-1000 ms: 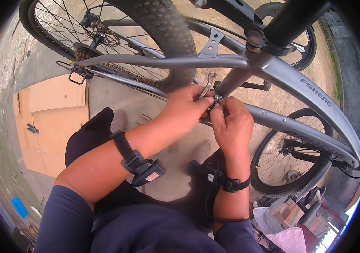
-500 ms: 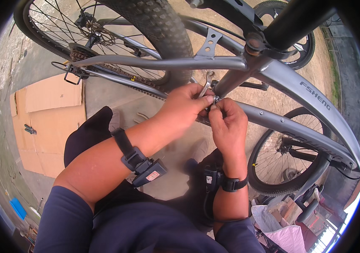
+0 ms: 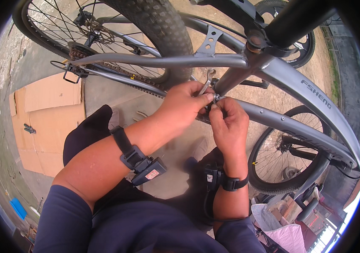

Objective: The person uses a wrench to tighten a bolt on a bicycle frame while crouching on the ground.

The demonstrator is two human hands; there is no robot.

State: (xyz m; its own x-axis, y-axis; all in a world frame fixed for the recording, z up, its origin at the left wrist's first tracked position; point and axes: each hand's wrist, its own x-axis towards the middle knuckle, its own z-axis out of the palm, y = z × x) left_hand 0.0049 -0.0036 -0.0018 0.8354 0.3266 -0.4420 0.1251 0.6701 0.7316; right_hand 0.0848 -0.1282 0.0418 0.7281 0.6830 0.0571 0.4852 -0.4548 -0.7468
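My left hand (image 3: 181, 103) is closed around a silver wrench (image 3: 209, 79), whose open jaw sticks up above the fingers. Its thumb and forefinger meet at a small metal fitting (image 3: 216, 97) low on the seat tube (image 3: 235, 79) of a grey bicycle. Facing it, my right hand (image 3: 230, 122) pinches at the same spot, thumb against forefinger. What lies between those fingertips is tiny and mostly hidden, perhaps a thin cable end. The bicycle's down tube (image 3: 268, 117) runs off to the right behind my right hand.
The rear wheel (image 3: 159, 33) and chainstay rise at the upper left, the front wheel (image 3: 289, 149) at the right. A flattened cardboard sheet (image 3: 53, 143) bearing a dark-handled tool (image 3: 29, 128) lies on the left floor. Pliers-like handles (image 3: 140, 117) show under my left forearm.
Both hands keep almost the same place and grip. The wrench's head has shifted very slightly, and the view has moved a little.
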